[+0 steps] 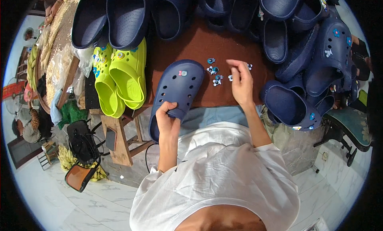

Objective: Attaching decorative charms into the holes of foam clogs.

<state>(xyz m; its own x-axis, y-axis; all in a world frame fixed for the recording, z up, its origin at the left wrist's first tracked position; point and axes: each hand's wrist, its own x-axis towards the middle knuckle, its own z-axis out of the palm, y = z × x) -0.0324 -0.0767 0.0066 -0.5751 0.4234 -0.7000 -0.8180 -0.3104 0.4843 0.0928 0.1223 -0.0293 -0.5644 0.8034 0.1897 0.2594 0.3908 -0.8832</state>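
Note:
My left hand (168, 118) is closed round the heel end of a navy foam clog (178, 81), thumb inside the opening. The clog's toe points away from me, and a small pink and white candy-like charm (182, 73) sits in one of its holes. To the right, my right hand (242, 83) hovers by the cloth with thumb and forefinger apart and nothing visible between them. Several small charms in blue, white and black (215, 73) lie between the clog and that hand. A white charm (230, 77) and another charm (250, 66) show beside its fingers.
A brown cloth (235, 43) covers the table. Lime-green clogs (128, 77) with charms stand at the left. More navy clogs (126, 23) line the far edge, and others (285, 103) are piled at the right. A wooden stool (116, 145) with a phone (111, 138) is at the lower left.

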